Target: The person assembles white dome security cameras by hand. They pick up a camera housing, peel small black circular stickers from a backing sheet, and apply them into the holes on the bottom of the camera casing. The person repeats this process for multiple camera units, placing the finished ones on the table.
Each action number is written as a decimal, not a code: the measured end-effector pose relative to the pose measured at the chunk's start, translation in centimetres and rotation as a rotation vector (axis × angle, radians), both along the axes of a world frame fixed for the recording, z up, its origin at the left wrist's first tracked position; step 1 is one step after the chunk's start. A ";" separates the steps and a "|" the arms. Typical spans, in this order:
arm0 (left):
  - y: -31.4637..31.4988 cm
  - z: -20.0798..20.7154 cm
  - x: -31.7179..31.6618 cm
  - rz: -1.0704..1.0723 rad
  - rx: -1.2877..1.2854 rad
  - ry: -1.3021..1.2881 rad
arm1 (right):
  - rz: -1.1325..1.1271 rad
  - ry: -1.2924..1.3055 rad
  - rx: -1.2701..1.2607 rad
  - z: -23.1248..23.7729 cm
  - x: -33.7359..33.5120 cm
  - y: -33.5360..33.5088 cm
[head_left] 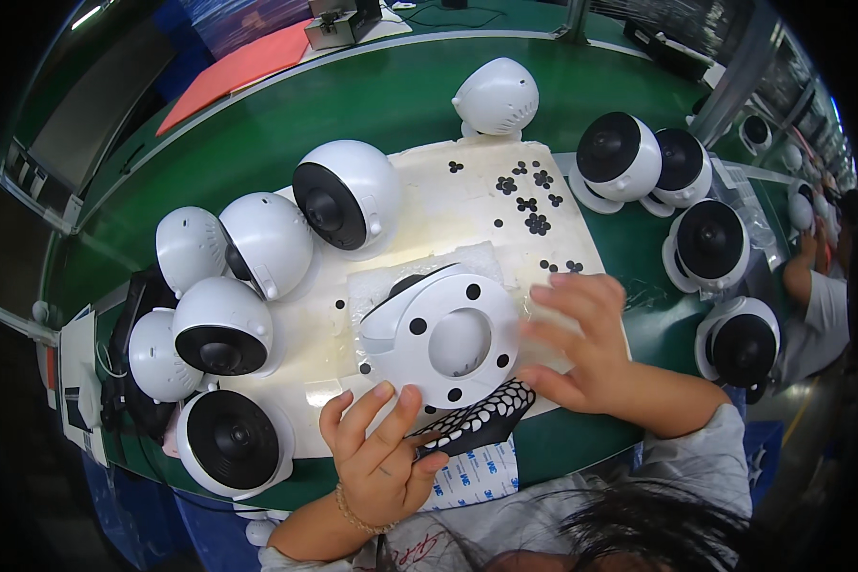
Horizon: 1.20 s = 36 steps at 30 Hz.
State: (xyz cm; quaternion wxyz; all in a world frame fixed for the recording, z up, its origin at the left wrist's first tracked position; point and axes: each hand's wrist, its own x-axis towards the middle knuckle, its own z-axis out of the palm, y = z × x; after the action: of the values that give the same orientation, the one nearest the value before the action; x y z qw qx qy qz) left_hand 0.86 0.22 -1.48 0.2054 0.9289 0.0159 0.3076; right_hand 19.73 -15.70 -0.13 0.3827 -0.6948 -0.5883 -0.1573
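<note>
A white round-bodied camera (405,310) lies tipped over in front of me, with its ring-shaped base (391,367) facing up. Several black round pads dot that ring. My left hand (381,467) is at the ring's near edge, its upper fingers spread against the rim. Between its thumb and a finger is the left corner of a black sheet of pads (481,417) with pale round cells. On the ring's right side, my right hand (582,334) has its fingers apart, slightly blurred, with nothing visible in them. Its thumb is close to the sheet's right end.
Several similar white cameras with black fronts stand left (229,443) and right (710,238); one (500,95) stands at the back. Loose black pads (538,224) lie on the cream board (429,191). Backing paper (477,477) with blue print lies at the green table's (601,434) near edge.
</note>
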 end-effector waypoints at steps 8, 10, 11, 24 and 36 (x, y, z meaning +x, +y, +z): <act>0.8 -0.1 -0.3 -0.153 0.028 -0.051 | 0.406 1.296 -0.090 0.6 1.8 1.6; 1.1 0.4 -0.6 -0.235 0.012 -0.020 | 0.454 1.362 0.028 1.4 3.7 2.2; 1.2 0.4 -0.5 -0.277 -0.032 -0.027 | 0.441 1.317 0.063 2.5 4.4 3.1; 1.3 0.2 0.6 -0.509 -0.144 0.136 | -0.272 -0.201 -0.426 -5.7 17.3 16.9; 0.8 0.1 0.8 -0.511 -0.131 0.139 | -0.791 0.021 -0.081 -5.3 20.3 10.1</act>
State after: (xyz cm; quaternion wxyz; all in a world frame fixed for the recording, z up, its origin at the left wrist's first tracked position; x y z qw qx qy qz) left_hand 1.69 0.99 -1.33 0.3344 0.9064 -0.1853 0.1797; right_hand 40.08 -5.58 -5.42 0.2707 -0.8838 -0.2772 -0.2621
